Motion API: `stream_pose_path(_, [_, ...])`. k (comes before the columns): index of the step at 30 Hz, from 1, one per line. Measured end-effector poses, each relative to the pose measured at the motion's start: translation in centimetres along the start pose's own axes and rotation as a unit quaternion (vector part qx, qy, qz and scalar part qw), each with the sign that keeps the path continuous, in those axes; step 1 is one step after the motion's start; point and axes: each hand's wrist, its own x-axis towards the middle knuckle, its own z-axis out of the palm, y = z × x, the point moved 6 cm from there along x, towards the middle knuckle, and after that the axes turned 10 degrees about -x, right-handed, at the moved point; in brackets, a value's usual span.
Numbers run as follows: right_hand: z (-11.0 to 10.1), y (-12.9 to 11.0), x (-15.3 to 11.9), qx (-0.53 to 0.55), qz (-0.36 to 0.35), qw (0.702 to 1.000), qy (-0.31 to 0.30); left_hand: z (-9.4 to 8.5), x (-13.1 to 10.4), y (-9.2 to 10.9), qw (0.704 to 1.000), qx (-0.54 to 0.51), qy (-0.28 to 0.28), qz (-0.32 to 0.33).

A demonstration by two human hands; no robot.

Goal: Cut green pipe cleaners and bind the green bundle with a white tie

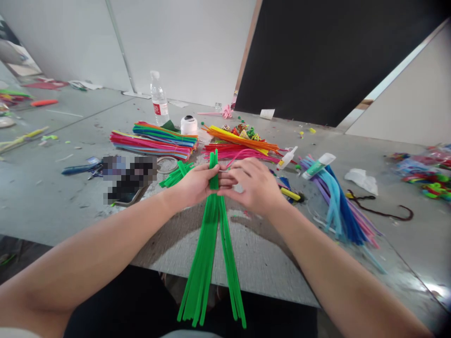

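The green bundle (205,239), clamped in the left hand (198,184), is apparently being tied; closure of the right hand (256,187) cannot be told; steady holding is needed.

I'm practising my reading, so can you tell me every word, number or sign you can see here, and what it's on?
"纯", perhaps: a white character on the red label of the clear plastic water bottle; too blurred to be sure.
Green-and-white tube: any print is too blurred to read.
Small white squeeze bottle: its label is too small to read.
I can't read any other words or numbers.
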Motion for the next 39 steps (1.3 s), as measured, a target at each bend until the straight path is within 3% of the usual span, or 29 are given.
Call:
stream_pose_path(2, [-0.4, 3.3, -0.5, -0.064, 0.112, 0.988, -0.084, 0.0, -0.1, 0.4, 1.000, 0.026, 0.005, 0.007])
stream_pose_path(3, [-0.3, 5.3, -1.2, -0.104, 0.180, 0.967, -0.147, 0.0, -0.1, 0.6, 0.999, 0.038, 0.006, 0.011])
stream_pose_path(5, [0.7, 8.7, -3.5, -0.135, 0.289, 0.889, -0.329, 0.0, -0.1, 0.8, 0.998, 0.054, 0.005, 0.012])
stream_pose_path(7, [1.8, 10.4, -5.5, -0.108, 0.307, 0.827, -0.459, -0.1, -0.1, 0.8, 0.998, 0.054, 0.000, 0.011])
stream_pose_path(9, [2.5, 11.3, -6.3, -0.108, 0.305, 0.803, -0.501, -0.1, -0.1, 0.8, 0.999, 0.052, -0.010, 0.009])
stream_pose_path(16, [2.7, 11.3, -5.7, -0.075, 0.290, 0.818, -0.491, 0.6, -0.5, 0.7, 0.998, 0.045, -0.044, -0.021])
stream_pose_path(21, [2.0, 11.5, -5.5, -0.087, 0.302, 0.808, -0.499, 0.6, -0.5, 0.6, 0.996, 0.033, -0.079, -0.040])
stream_pose_path(26, [-0.3, 12.2, -4.1, -0.143, 0.312, 0.851, -0.397, 0.7, -0.5, 1.1, 0.994, 0.064, -0.083, -0.027])
stream_pose_path(31, [-3.0, 10.6, -3.2, -0.076, 0.301, 0.903, -0.298, 0.7, -0.6, 1.4, 0.989, 0.108, -0.097, -0.014])
stream_pose_path(35, [-3.2, 8.6, -2.9, -0.076, 0.255, 0.931, -0.251, 0.4, -0.6, 1.1, 0.985, 0.129, -0.111, -0.021])
stream_pose_path(39, [-2.9, 7.9, -2.5, -0.094, 0.229, 0.944, -0.218, 0.3, -0.5, 0.9, 0.984, 0.129, -0.120, -0.037])
